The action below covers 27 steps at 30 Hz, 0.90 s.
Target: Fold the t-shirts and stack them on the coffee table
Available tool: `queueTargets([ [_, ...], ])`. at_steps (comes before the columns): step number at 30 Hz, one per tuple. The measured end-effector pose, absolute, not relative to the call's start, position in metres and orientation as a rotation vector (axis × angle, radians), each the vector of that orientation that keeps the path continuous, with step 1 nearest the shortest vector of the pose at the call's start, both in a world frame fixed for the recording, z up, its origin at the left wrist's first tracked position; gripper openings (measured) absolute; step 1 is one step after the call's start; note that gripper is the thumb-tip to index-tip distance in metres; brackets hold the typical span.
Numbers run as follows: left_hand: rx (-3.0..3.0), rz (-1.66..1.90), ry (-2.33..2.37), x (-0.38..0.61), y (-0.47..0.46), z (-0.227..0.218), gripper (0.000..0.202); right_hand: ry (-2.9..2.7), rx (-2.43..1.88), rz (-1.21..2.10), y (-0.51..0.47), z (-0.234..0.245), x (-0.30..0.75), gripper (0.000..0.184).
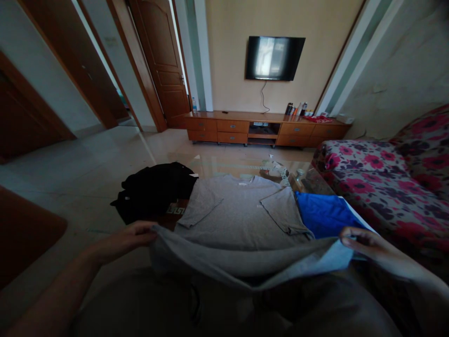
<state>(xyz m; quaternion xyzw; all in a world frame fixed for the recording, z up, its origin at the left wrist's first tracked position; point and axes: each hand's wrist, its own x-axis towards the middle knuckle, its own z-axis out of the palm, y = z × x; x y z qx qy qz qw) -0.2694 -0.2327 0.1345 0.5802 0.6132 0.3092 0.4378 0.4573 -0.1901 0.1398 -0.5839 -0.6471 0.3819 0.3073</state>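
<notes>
A gray T-shirt (pixel 242 213) lies spread on a glass-topped table (pixel 228 166) before you, collar at the far side, as your left hand (pixel 138 234) pinches 1 corner of the raised hem and your right hand (pixel 361 241) pinches the other, the fabric sagging between the 2. Black clothing (pixel 157 187) lies heaped just beside the shirt on your left, with a blue cloth (pixel 324 213) on your right, near a floral sofa (pixel 372 175). Beyond, a television (pixel 275 58) hangs above a long wooden cabinet (pixel 231 125).
</notes>
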Motion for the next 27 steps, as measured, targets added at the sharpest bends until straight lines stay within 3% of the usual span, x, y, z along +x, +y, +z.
queueTargets([
  [2, 1.2, 0.646, 1.423, -0.262, -0.202, 0.123, 0.053, -1.818, -1.599, 1.194, -0.162, 0.128, 0.442, 0.044],
  [6, 1.086, 0.801, 1.497, -0.252, -0.15, 0.072, 0.059, -1.875, -1.697, 0.986, -0.111, 0.082, 0.429, 0.057],
  [13, 1.447, 0.844, 1.752, -0.256, -0.11, 0.021, 0.048, -1.92, -1.875, 0.551, -0.078, 0.02, 0.427, 0.038],
  [19, 1.707, 0.703, 1.927, -0.258, -0.105, 0.018, 0.038, -1.982, -1.937, 0.434, -0.08, 0.016, 0.43, 0.034],
  [21, 1.855, 0.67, 1.974, -0.255, -0.105, 0.018, 0.035, -2.045, -1.955, 0.262, -0.085, 0.022, 0.422, 0.033],
  [24, 2.148, 0.659, 2.0, -0.241, -0.108, 0.022, 0.046, -2.141, -1.892, -0.118, -0.095, 0.037, 0.392, 0.039],
  [27, 2.435, 0.521, 1.82, -0.216, -0.111, 0.029, 0.053, -2.413, -1.58, -0.017, -0.101, 0.05, 0.348, 0.038],
])
